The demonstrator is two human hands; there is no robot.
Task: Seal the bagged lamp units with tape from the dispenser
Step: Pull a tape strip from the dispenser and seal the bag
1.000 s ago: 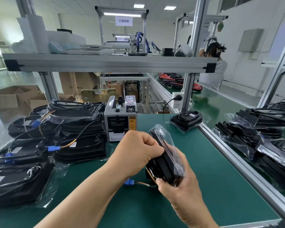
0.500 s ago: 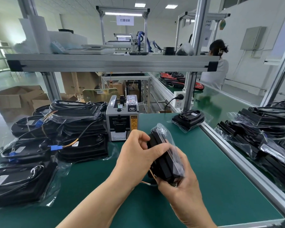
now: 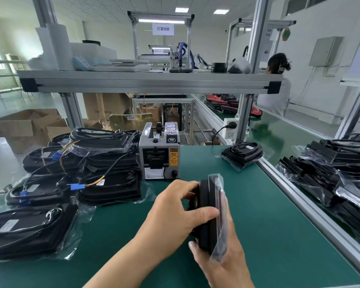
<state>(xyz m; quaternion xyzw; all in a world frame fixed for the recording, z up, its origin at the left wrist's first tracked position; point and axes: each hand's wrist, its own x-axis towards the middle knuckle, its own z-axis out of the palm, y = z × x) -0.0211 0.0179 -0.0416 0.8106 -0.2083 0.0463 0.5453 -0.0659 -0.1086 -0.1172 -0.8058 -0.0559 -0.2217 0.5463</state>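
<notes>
I hold a black lamp unit in a clear plastic bag (image 3: pixel 211 210) on edge above the green bench (image 3: pixel 268 235). My left hand (image 3: pixel 179 213) grips its near side, thumb laid across the unit's edge. My right hand (image 3: pixel 222 265) cups it from below, thumb against the bottom edge. The grey tape dispenser (image 3: pixel 159 151) stands upright behind the unit, a short gap away from my hands. No tape shows on my fingers.
Several bagged lamp units (image 3: pixel 75 179) lie piled at the left. One bagged unit (image 3: pixel 242 153) rests at the back right by the aluminium rail (image 3: pixel 312 213). More bagged units (image 3: pixel 337 169) lie beyond the rail. A person (image 3: pixel 276 86) sits at the far bench.
The bagged unit has turned more upright in my hands, its blue connector and wires no longer showing, and my left hand's thumb has come across its edge.
</notes>
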